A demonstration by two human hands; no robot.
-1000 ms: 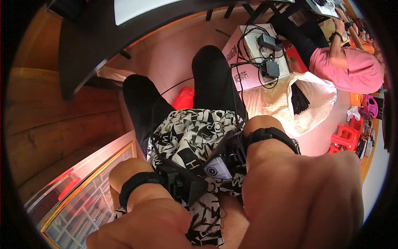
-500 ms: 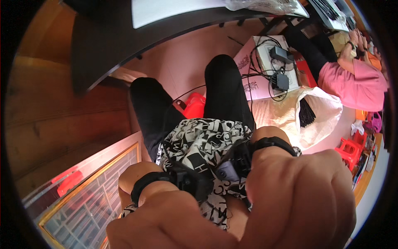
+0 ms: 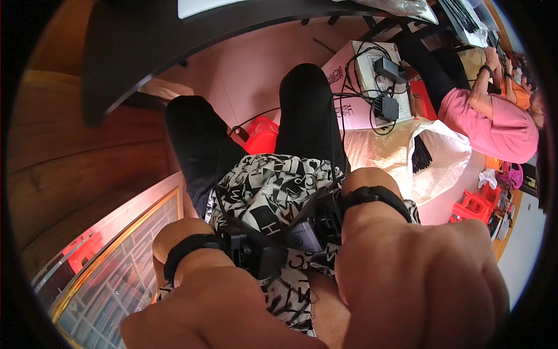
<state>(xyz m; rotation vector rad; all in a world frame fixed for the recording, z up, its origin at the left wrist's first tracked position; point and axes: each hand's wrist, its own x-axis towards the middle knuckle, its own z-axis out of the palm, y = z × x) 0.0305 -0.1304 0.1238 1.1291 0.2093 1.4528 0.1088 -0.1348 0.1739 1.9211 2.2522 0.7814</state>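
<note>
Close below the camera, the back of my left hand (image 3: 203, 305) fills the lower left. My right hand (image 3: 418, 279) is raised at the lower right, its knuckles bent. The fingers of both hands run out of view past the lower edge, so whatever they touch or hold is hidden. Around each wrist goes a black strap, with a dark device (image 3: 253, 250) under my left wrist and a grey-black camera-like device (image 3: 305, 235) under my right. Behind them show my black-and-white printed shirt (image 3: 261, 186) and black trousers (image 3: 308, 110).
A dark table (image 3: 145, 52) curves across the top. Right of my knees stand a pink-white box (image 3: 357, 81) with black adapters and cables, and a white sack (image 3: 401, 157) holding black strands. A person in pink (image 3: 488, 122) sits beyond. Left is a gold-framed glass panel (image 3: 122, 267).
Both hands have shifted slightly left and spread a little apart at the lower edge. The surroundings have slid somewhat left and up in the picture.
</note>
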